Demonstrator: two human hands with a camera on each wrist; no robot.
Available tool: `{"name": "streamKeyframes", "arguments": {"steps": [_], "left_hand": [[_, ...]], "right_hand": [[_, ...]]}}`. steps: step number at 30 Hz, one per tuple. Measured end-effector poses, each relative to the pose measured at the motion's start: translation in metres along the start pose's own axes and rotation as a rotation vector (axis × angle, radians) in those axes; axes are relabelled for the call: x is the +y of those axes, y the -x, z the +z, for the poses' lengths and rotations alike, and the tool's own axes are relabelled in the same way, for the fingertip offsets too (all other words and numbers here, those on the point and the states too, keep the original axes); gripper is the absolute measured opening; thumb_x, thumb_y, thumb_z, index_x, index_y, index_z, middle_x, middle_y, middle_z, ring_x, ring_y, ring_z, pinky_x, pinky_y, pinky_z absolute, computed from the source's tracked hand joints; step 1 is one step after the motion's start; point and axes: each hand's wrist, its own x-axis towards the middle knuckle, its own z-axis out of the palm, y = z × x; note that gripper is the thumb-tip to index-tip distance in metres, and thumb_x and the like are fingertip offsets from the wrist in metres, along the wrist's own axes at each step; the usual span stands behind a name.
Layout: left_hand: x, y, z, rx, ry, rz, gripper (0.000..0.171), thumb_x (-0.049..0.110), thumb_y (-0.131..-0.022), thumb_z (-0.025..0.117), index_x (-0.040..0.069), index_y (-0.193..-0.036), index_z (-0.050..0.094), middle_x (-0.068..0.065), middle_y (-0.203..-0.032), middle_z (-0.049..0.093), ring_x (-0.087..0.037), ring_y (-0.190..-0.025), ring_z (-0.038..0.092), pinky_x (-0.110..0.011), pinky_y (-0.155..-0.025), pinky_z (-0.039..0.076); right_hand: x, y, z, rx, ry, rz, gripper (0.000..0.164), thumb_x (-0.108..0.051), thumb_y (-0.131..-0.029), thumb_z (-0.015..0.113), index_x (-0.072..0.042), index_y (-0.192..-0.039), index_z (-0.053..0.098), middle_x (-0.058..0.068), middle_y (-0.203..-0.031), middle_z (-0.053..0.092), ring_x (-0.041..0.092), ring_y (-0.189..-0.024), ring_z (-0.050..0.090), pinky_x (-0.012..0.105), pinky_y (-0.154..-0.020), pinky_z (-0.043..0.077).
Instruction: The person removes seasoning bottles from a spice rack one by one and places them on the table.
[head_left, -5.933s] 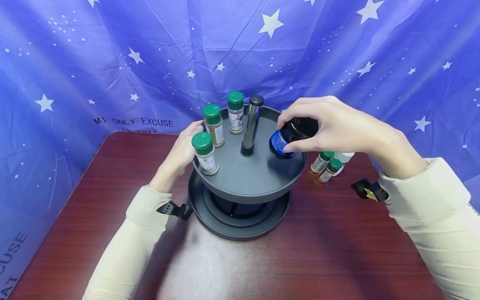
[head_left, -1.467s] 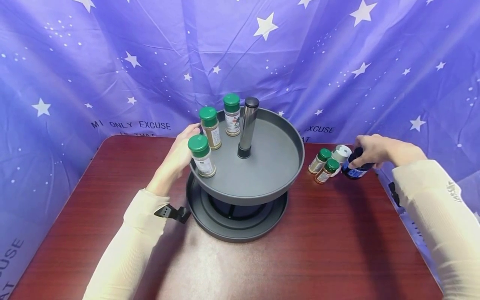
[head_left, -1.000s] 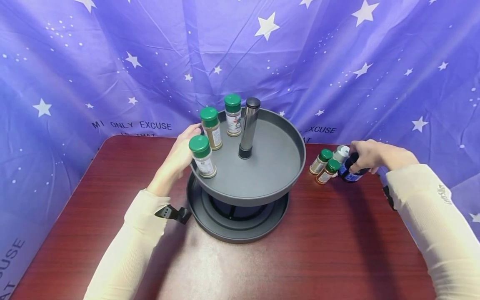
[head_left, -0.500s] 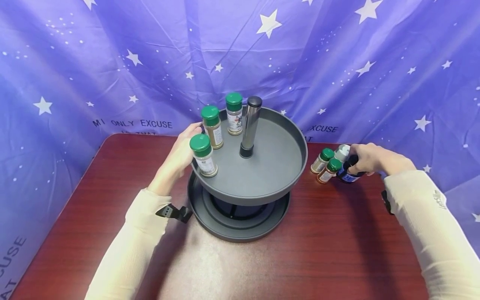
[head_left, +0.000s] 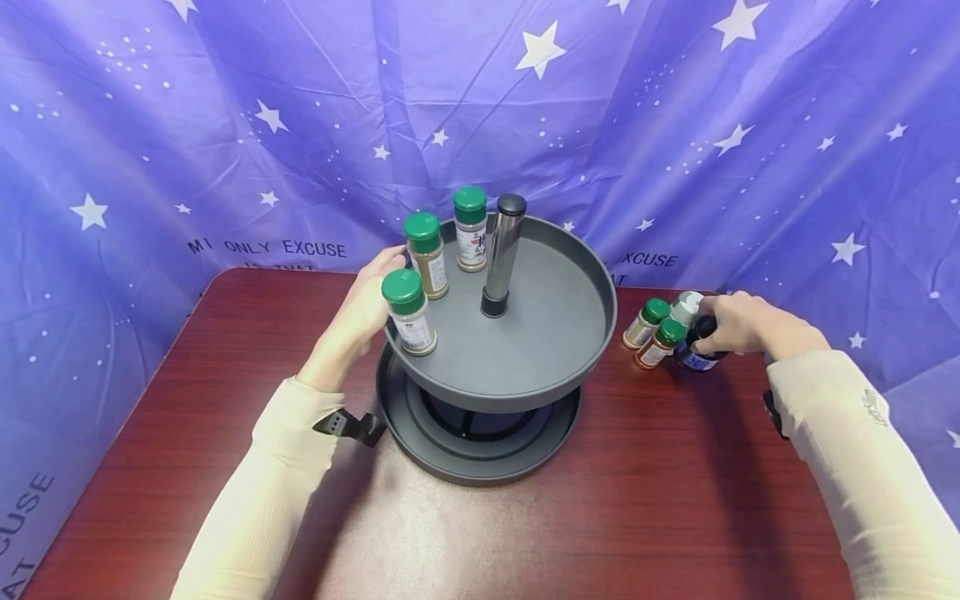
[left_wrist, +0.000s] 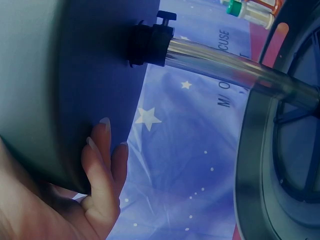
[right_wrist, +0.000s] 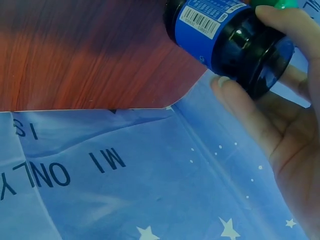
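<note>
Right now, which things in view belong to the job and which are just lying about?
Likely the job:
rack, left hand on its rim
dark bottle in right hand
five green-cap jars
pale container

Just there:
table
curtain
wrist cameras

the left arm [head_left: 262, 475] and right arm [head_left: 855, 467] are stretched forward and spread wide, both covered by pale sleeves [head_left: 296, 417]. the left hand [head_left: 367, 304] is raised, its palm turned inward and its fingers bent in a grip. the right hand [head_left: 742, 323] is placed lower and farther out, turned downward, with thumb and fingers curved in a grasp.
</note>
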Motion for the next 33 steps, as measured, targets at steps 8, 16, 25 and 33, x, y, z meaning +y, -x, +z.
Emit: {"name": "streamKeyframes", "arguments": {"steps": [8,16,25,33], "left_hand": [[-0.001,0.001,-0.001,-0.002,-0.008,-0.004,0.050,0.032,-0.106,0.029,0.018,-0.154,0.034,-0.008,-0.159,0.035,-0.026,-0.150,0.027,-0.050,-0.123,0.021],[0.000,0.002,-0.001,0.001,-0.010,0.000,0.050,0.033,-0.106,0.029,0.019,-0.154,0.033,-0.007,-0.159,0.035,-0.026,-0.150,0.026,-0.051,-0.123,0.020],[-0.002,0.000,0.000,0.001,-0.010,0.011,0.049,0.033,-0.106,0.029,0.018,-0.153,0.035,-0.007,-0.158,0.036,-0.025,-0.149,0.027,-0.051,-0.122,0.022],[0.000,0.001,0.000,-0.001,-0.014,0.008,0.050,0.033,-0.106,0.029,0.019,-0.154,0.035,-0.007,-0.159,0.035,-0.026,-0.149,0.027,-0.051,-0.122,0.022]], "right_hand": [[0.002,-0.003,0.014,0.052,0.032,-0.026,0.047,-0.037,-0.069,0.080,-0.003,-0.097,0.066,0.011,-0.077,0.065,0.034,-0.073,0.060,0.051,-0.063,0.050],[0.001,-0.002,0.023,0.063,0.019,-0.002,0.052,-0.036,-0.070,0.080,0.005,-0.094,0.059,0.015,-0.076,0.063,0.034,-0.068,0.059,0.051,-0.064,0.050],[0.002,0.001,0.030,0.083,0.049,-0.019,0.058,-0.037,-0.070,0.082,0.008,-0.092,0.052,0.022,-0.076,0.062,0.039,-0.067,0.061,0.055,-0.064,0.051],[0.003,-0.001,0.034,0.087,0.023,0.000,0.062,-0.039,-0.071,0.081,0.008,-0.094,0.048,0.026,-0.078,0.062,0.041,-0.068,0.061,0.054,-0.063,0.050]]}}
